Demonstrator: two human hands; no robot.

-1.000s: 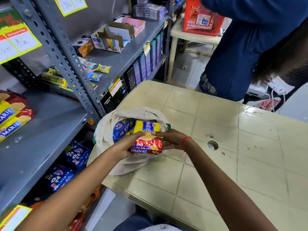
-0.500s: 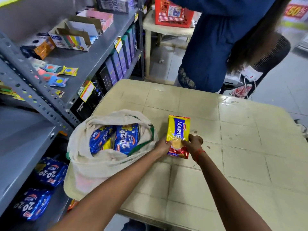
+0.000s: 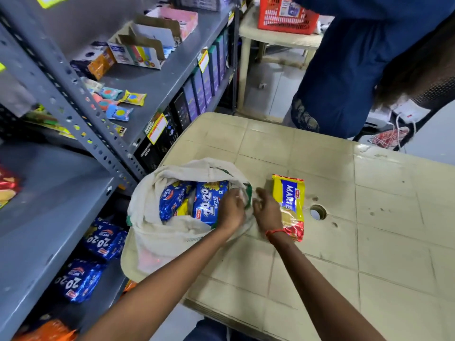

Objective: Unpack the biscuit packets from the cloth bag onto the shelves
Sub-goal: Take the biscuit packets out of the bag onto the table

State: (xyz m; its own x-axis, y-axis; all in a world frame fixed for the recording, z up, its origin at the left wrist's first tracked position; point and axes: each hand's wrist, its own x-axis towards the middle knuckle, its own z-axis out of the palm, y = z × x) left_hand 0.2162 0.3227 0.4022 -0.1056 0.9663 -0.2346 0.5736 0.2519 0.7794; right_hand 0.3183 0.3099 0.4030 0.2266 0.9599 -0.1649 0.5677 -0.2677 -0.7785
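Note:
A cream cloth bag lies open on the left corner of the beige plastic table. Inside it I see blue 20-20 butter biscuit packets. My left hand grips the bag's right rim. My right hand hovers just right of that rim, fingers apart and holding nothing. A yellow and red Marie biscuit packet lies flat on the table beside my right hand. The grey metal shelves stand to the left.
More blue 20-20 packets fill the lower shelf. Marie packets sit at the middle shelf's left edge. Upper shelves hold open cartons and small sachets. A person in blue stands past the table's far edge, near a red basket.
The Marie packet came out of the bag, was laid on the table to its right and let go. My left hand has moved onto the bag's rim.

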